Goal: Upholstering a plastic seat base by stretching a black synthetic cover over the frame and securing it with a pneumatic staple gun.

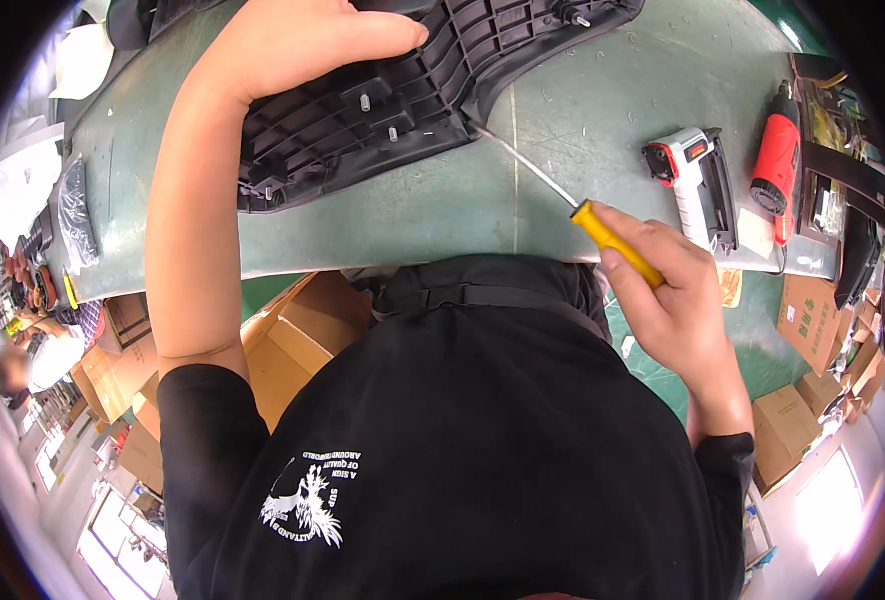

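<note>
A black ribbed plastic panel (332, 135) with upright metal studs lies underside up on the green bench. My left hand (307, 40) reaches across to its far left part and grips it, the thumb stretched over the ribs; the other fingers are mostly out of view at the top edge. My right hand (667, 285) is closed round the yellow handle of a screwdriver (617, 243). Its thin metal shaft slants up and left, and the tip meets the panel's near edge by a notch in the black trim. The exact contact at the tip is hard to see.
A white and red staple gun (690, 185) lies on the bench (572, 130) to the right, beside a red heat gun (777, 150). Loose staples are scattered about. A clear plastic bag (77, 215) sits at far left; cardboard boxes (297, 330) stand below. Another person is at far left.
</note>
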`<state>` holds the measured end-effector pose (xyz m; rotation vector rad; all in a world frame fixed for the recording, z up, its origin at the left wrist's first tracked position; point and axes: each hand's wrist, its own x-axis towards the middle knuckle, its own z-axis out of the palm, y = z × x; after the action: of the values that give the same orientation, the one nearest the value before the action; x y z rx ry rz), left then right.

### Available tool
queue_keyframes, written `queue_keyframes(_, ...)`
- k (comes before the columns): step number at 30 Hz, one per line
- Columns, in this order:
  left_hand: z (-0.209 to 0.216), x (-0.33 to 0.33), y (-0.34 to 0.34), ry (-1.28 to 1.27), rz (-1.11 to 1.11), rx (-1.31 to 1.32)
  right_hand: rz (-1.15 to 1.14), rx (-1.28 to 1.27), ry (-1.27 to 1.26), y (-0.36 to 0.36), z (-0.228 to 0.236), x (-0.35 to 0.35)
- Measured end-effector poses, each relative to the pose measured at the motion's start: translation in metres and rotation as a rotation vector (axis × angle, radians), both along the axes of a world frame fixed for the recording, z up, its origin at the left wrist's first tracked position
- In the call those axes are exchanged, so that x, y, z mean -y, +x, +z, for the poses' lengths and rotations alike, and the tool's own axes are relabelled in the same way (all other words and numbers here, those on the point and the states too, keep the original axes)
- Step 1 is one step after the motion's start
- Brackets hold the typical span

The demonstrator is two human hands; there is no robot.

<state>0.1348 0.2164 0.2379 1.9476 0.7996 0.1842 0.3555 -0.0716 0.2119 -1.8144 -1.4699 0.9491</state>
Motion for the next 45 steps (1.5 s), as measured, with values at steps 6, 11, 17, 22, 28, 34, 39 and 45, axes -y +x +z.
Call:
queue_keyframes(6,0.01,0.007,0.007,0.108,0.009,-0.09,0.048,-0.009,-0.054,0.007,-0.002,-0.014)
queue_keyframes(11,0.012,0.005,0.006,0.114,0.023,-0.111,0.081,0.015,-0.03,0.014,0.004,-0.022)
queue_keyframes(17,0.007,0.001,0.013,0.1,0.038,-0.136,0.165,0.119,0.038,0.004,-0.009,-0.02)
queue_keyframes(22,0.012,-0.001,0.012,0.124,0.039,-0.177,0.17,0.21,0.013,-0.005,-0.002,-0.023)
queue_keyframes(28,0.014,0.0,0.015,0.12,0.045,-0.195,0.118,0.142,-0.115,-0.003,0.013,-0.029)
queue_keyframes(34,-0.001,-0.004,0.01,0.111,0.025,-0.118,0.163,0.126,-0.158,0.007,0.023,-0.052)
queue_keyframes(39,-0.048,-0.027,0.01,0.178,-0.161,0.367,0.237,0.181,-0.206,0.029,0.015,-0.062)
queue_keyframes(45,-0.016,-0.049,-0.006,-0.176,0.0,0.062,0.607,0.73,0.383,0.039,-0.021,-0.05)
